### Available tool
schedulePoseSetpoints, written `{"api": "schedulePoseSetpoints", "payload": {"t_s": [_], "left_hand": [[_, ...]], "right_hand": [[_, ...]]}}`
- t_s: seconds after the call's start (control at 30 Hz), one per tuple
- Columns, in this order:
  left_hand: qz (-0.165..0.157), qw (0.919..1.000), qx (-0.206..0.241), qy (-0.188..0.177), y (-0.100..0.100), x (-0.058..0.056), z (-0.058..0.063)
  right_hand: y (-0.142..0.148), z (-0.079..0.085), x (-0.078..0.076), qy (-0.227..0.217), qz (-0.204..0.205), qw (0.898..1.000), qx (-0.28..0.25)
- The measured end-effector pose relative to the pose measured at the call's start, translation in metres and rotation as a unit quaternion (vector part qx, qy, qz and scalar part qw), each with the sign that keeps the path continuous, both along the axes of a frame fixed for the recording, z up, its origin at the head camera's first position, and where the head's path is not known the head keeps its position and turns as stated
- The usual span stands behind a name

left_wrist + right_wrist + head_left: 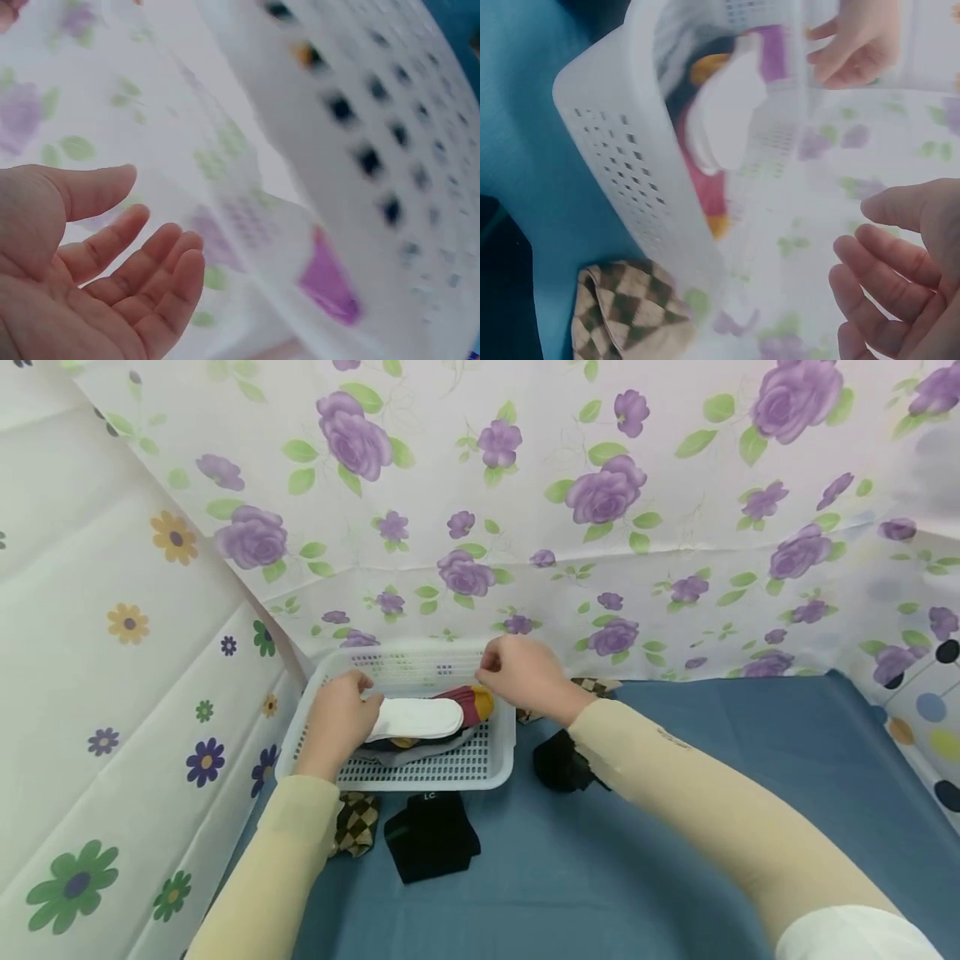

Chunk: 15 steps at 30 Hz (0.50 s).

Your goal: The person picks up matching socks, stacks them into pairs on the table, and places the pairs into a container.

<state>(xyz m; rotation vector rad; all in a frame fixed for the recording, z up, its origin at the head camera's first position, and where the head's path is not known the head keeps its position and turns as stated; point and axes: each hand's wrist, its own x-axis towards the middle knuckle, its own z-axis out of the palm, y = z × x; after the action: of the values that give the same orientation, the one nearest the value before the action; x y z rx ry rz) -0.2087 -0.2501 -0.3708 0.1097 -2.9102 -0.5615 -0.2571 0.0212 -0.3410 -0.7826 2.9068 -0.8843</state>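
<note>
White sock lies inside basket, atop maroon sock w/ yellow toe and grey sock. Legible marking: "LC" on black folded item, just outside basket's near side; no. of other labels readable: nil. L hand is over basket's L end, fingers loosely bent, grasping nil; in head view it hides white sock's L tip. R hand is at basket's R far corner, fingers relaxed, likewise unladen. Checkered cloth sits by basket's near L corner, partly behind L forearm. Second checkered cloth and black bundle lie R of basket, both part-hidden by R arm in head view. Floral sheet hangs behind basket.
</note>
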Motion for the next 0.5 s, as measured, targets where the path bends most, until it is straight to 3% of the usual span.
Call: {"api": "schedulePoseSetpoints", "payload": {"t_s": [0.13, 0.27, 0.37, 0.5], "left_hand": [[-0.034, 0.9967, 0.016, 0.072, 0.028, 0.016, 0.015], [-0.062, 0.9879, 0.032, 0.139, 0.059, 0.034, 0.026], [-0.086, 0.9791, 0.041, 0.18, 0.082, 0.048, 0.025], [-0.13, 0.965, 0.049, 0.222, 0.109, 0.068, 0.014]], "right_hand": [[0.027, 0.008, 0.014, 0.007, -0.005, 0.999, -0.04], [0.053, 0.009, 0.031, 0.054, -0.008, 0.997, -0.051], [0.07, 0.004, 0.047, 0.088, -0.011, 0.995, -0.048], [0.091, -0.004, 0.068, 0.121, -0.022, 0.991, -0.046]]}}
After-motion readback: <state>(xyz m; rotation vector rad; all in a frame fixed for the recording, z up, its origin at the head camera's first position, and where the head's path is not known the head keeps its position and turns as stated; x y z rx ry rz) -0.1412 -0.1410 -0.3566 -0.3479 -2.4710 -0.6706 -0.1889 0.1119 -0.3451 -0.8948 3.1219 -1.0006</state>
